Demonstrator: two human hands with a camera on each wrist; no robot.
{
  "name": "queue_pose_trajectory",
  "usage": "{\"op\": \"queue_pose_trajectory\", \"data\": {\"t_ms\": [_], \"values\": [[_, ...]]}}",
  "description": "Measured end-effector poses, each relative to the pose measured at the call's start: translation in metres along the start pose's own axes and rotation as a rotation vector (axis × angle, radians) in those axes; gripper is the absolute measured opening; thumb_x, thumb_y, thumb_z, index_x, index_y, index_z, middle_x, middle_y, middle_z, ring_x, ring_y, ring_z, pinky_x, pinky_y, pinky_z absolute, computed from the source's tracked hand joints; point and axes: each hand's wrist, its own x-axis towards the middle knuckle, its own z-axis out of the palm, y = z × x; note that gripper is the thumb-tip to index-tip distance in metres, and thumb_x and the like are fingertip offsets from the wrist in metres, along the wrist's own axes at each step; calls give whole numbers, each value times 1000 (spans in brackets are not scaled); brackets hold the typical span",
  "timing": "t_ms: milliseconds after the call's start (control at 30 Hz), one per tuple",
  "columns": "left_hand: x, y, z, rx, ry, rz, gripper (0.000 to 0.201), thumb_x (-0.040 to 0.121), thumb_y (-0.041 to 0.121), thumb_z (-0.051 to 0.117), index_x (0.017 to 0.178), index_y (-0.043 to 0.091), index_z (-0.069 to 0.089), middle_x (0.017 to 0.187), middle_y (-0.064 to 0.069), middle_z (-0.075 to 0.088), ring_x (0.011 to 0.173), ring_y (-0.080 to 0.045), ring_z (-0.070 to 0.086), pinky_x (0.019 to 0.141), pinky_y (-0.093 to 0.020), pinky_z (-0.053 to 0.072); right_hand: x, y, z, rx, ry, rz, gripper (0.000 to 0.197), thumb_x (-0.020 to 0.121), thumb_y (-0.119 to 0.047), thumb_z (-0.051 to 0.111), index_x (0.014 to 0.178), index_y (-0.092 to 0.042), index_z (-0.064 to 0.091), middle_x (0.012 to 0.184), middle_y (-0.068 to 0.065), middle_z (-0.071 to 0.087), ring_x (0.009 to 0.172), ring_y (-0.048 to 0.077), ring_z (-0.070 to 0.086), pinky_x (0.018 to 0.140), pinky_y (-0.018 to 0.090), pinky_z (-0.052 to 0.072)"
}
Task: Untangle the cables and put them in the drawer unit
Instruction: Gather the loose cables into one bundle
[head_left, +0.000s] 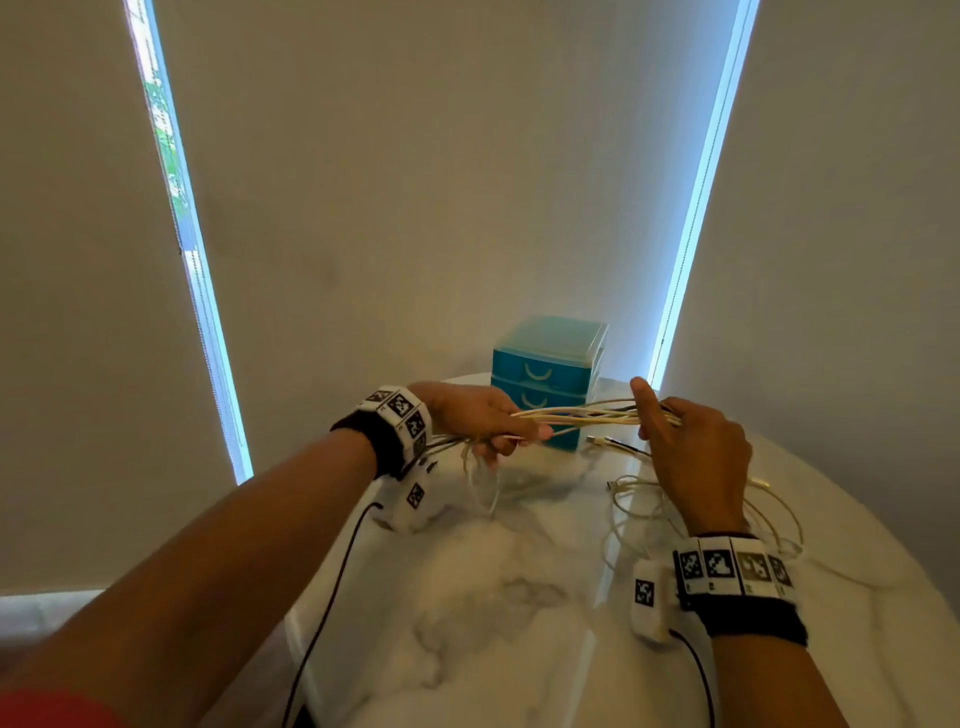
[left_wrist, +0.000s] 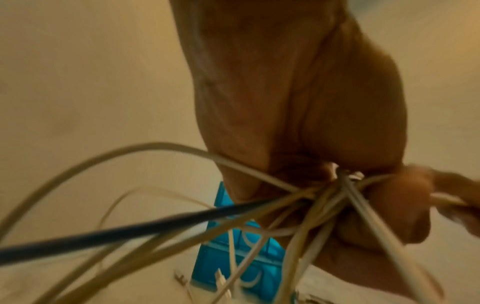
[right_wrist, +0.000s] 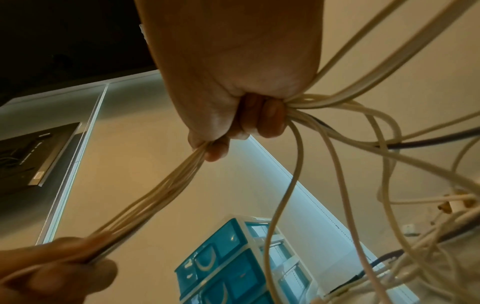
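A bundle of several white cables (head_left: 587, 414) stretches level between my two hands above the table. My left hand (head_left: 475, 418) grips one end of it, fingers curled round the strands (left_wrist: 335, 197). My right hand (head_left: 691, 447) grips the other end in a fist (right_wrist: 233, 115), thumb raised. A black cable (left_wrist: 130, 230) runs with the white ones. Loose loops hang from both hands onto the marble table (head_left: 493, 597). The blue drawer unit (head_left: 548, 376) stands just behind the bundle, its drawers closed; it also shows as the drawer unit (right_wrist: 233, 267).
More white cable loops (head_left: 701, 514) lie on the table under my right wrist, with a USB plug (head_left: 613, 485) and a dark cable end (head_left: 618, 442) near the drawer unit. Closed blinds and bright window gaps (head_left: 691, 234) stand behind the round table.
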Motion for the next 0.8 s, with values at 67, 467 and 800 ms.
{"op": "queue_pose_trajectory", "data": {"t_ms": [67, 467, 800], "values": [[-16, 1, -14, 18, -20, -27, 39, 104, 52, 63, 85, 18, 57, 63, 2, 41, 56, -10, 43, 64, -24, 54, 2, -4, 2, 11, 15, 3, 66, 101, -75, 37, 68, -29, 70, 59, -11, 63, 63, 15, 61, 71, 32, 43], [-43, -70, -45, 271, 518, -235, 84, 95, 88, 24, 76, 17, 66, 76, -3, 68, 65, -20, 61, 79, -38, 58, 31, -14, -10, -54, 80, 22, 74, 104, -72, 42, 63, -15, 68, 55, 5, 58, 51, 17, 44, 63, 34, 34], [-78, -94, -72, 636, 793, -366, 85, 88, 95, 30, 57, 21, 57, 54, 3, 59, 57, -20, 61, 72, -34, 50, 25, -29, 1, -125, 47, -110, 69, 105, -67, 43, 61, -19, 67, 50, 4, 54, 49, 23, 49, 61, 33, 35]]}}
